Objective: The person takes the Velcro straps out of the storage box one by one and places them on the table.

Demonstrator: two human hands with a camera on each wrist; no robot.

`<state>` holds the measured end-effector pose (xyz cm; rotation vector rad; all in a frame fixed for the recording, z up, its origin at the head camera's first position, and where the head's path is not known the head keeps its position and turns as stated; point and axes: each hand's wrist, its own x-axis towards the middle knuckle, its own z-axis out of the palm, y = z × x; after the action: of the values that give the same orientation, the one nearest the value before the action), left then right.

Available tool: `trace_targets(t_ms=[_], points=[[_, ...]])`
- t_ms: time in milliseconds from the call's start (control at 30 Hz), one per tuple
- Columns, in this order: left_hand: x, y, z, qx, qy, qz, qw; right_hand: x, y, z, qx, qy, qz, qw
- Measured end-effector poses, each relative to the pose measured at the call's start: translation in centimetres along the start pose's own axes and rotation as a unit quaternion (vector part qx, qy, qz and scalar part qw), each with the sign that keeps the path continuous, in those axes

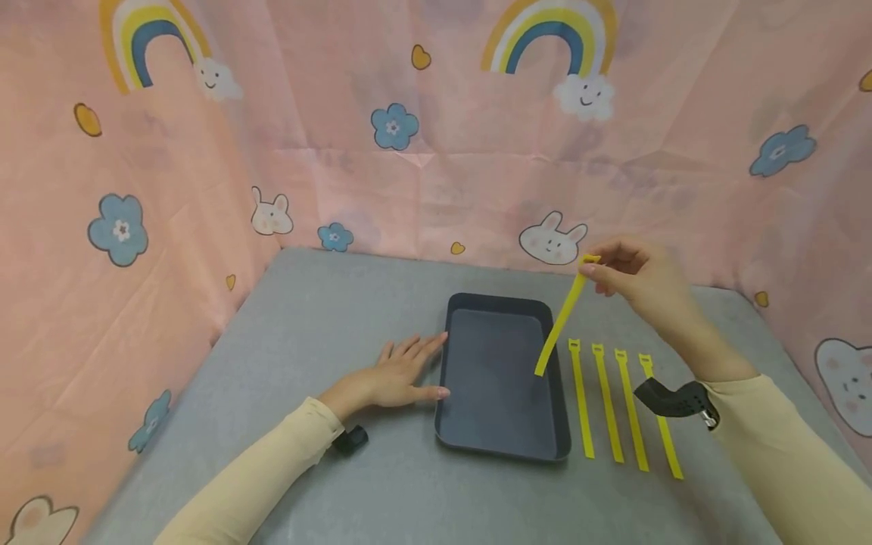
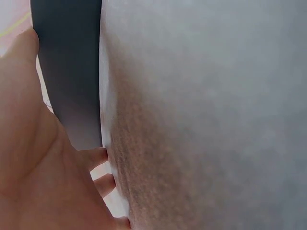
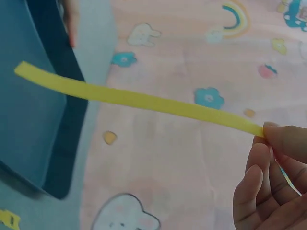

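Observation:
My right hand (image 1: 650, 284) pinches a yellow hook-and-loop cable tie (image 1: 562, 322) by its slotted head, between thumb and fingers. The strap slants down to the left, and its free end overlaps the right part of a dark grey rectangular tray (image 1: 500, 453) in the head view. In the right wrist view the strap bows gently from the fingertips (image 3: 271, 132) toward the tray. My left hand (image 1: 391, 378) lies spread at the tray's left side, its thumb and fingertips right at the rim. Nothing lies inside the tray.
Several matching yellow cable ties (image 1: 606, 401) lie side by side on the grey table (image 1: 381, 484), right of the tray, heads pointing away from me. Pink patterned cloth (image 1: 341, 113) hangs behind the table and along both sides.

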<state>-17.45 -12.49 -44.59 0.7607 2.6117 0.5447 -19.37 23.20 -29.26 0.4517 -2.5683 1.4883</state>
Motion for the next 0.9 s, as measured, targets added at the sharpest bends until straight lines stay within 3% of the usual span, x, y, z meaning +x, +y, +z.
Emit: trace_targets(t_ms=[167, 467, 900], points=[[0.1, 0.0, -0.1, -0.002, -0.001, 0.002, 1.0000, -0.5, -0.3, -2.0, -0.020, 0.026, 0.016, 0.9993], [0.2, -0.3, 0.0, 0.001, -0.001, -0.001, 1.0000, -2.1, -0.1, -5.6, -0.038, 0.027, 0.053, 0.9975], [0.1, -0.1, 0.0, 0.003, 0.000, -0.007, 1.0000, -3.6, 2.8, -10.7, -0.061, 0.077, 0.052, 0.9938]])
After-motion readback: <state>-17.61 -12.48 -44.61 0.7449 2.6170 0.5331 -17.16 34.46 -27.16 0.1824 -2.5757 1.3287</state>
